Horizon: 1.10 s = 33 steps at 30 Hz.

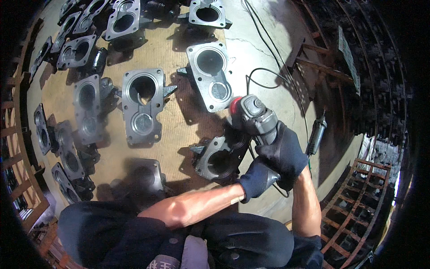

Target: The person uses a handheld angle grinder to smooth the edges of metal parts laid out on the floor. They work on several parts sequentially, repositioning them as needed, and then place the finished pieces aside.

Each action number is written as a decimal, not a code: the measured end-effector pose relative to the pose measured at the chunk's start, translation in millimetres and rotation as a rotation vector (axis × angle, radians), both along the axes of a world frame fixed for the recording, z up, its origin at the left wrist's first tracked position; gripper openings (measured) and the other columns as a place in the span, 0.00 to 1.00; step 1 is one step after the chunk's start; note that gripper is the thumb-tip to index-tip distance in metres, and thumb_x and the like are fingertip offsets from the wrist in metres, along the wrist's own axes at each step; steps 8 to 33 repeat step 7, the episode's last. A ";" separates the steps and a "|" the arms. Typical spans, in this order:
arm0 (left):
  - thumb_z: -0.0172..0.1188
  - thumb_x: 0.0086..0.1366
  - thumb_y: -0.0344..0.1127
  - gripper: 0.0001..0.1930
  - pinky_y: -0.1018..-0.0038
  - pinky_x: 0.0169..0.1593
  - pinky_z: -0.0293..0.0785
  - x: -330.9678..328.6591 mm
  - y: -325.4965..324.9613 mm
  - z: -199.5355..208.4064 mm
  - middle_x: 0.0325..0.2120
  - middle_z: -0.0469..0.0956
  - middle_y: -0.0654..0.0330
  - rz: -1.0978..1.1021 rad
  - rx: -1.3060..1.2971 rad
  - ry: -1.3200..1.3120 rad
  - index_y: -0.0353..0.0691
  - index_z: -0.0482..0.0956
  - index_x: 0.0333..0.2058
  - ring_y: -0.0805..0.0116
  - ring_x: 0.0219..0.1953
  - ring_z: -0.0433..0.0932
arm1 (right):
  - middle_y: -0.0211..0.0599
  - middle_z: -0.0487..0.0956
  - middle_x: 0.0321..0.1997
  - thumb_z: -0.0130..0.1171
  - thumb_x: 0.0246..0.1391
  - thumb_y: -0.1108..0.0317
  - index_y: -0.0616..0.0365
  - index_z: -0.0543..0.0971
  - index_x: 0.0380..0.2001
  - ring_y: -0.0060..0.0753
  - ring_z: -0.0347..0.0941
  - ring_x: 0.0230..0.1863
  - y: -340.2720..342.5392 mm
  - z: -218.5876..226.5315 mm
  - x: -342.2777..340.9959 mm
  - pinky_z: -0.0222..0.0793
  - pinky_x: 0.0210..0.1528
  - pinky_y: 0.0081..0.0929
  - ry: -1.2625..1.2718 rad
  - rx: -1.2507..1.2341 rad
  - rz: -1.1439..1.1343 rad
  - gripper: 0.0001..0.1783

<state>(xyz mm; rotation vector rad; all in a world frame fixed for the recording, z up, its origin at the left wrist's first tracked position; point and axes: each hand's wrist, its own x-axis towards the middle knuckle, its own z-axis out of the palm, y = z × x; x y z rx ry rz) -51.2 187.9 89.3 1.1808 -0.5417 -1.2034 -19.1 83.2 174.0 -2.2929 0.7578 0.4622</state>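
Both my hands, in dark gloves, are closed around an angle grinder (pixel 259 117). My right hand (pixel 284 150) wraps the body behind the gear head. Lower and to the left, my left hand (pixel 259 180) grips its rear end. The grinder's red disc (pixel 234 106) is at the lower right corner of a metal casting (pixel 209 76), whose flat face has one large and one smaller round opening. Whether disc and metal touch I cannot tell. Just below the grinder, another casting (pixel 218 158) lies tilted, partly in shadow.
More castings, one upright-facing casting (pixel 143 105) among them, stand on brown cardboard (pixel 174 148) to the left and far side. A slim dark power tool (pixel 317 134) lies on the floor at right. Black cables (pixel 268 40) run across the concrete. A rusty metal rack (pixel 354 201) is at lower right.
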 end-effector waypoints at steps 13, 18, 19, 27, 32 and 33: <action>0.66 0.63 0.32 0.17 0.71 0.57 0.73 28.7 -4.6 2.3 0.46 0.82 0.54 0.161 -0.023 0.082 0.35 0.80 0.50 0.70 0.51 0.78 | 0.60 0.84 0.41 0.70 0.42 0.53 0.66 0.78 0.46 0.58 0.82 0.47 -11.2 -5.9 35.8 0.77 0.50 0.42 -0.024 -0.082 0.171 0.32; 0.66 0.63 0.32 0.17 0.71 0.57 0.73 28.7 -4.6 2.3 0.46 0.82 0.54 0.161 -0.023 0.082 0.35 0.80 0.50 0.70 0.51 0.78 | 0.60 0.84 0.41 0.70 0.42 0.53 0.66 0.78 0.46 0.58 0.82 0.47 -11.2 -5.9 35.8 0.77 0.50 0.42 -0.024 -0.082 0.171 0.32; 0.66 0.63 0.32 0.17 0.71 0.57 0.73 28.7 -4.6 2.3 0.46 0.82 0.54 0.161 -0.023 0.082 0.35 0.80 0.50 0.70 0.51 0.78 | 0.60 0.84 0.41 0.70 0.42 0.53 0.66 0.78 0.46 0.58 0.82 0.47 -11.2 -5.9 35.8 0.77 0.50 0.42 -0.024 -0.082 0.171 0.32; 0.66 0.63 0.32 0.17 0.71 0.57 0.73 28.7 -4.6 2.3 0.46 0.82 0.54 0.161 -0.023 0.082 0.35 0.80 0.50 0.70 0.51 0.78 | 0.60 0.84 0.41 0.70 0.42 0.53 0.66 0.78 0.46 0.58 0.82 0.47 -11.2 -5.9 35.8 0.77 0.50 0.42 -0.024 -0.082 0.171 0.32; 0.66 0.63 0.32 0.17 0.71 0.57 0.73 28.7 -4.6 2.3 0.46 0.82 0.54 0.161 -0.023 0.082 0.35 0.80 0.50 0.70 0.51 0.78 | 0.60 0.84 0.41 0.70 0.42 0.53 0.66 0.78 0.46 0.58 0.82 0.47 -11.2 -5.9 35.8 0.77 0.50 0.42 -0.024 -0.082 0.171 0.32; 0.66 0.63 0.32 0.17 0.71 0.57 0.73 28.7 -4.6 2.3 0.46 0.82 0.54 0.161 -0.023 0.082 0.35 0.80 0.50 0.70 0.51 0.78 | 0.60 0.84 0.41 0.70 0.42 0.53 0.66 0.78 0.46 0.58 0.82 0.47 -11.2 -5.9 35.8 0.77 0.50 0.42 -0.024 -0.082 0.171 0.32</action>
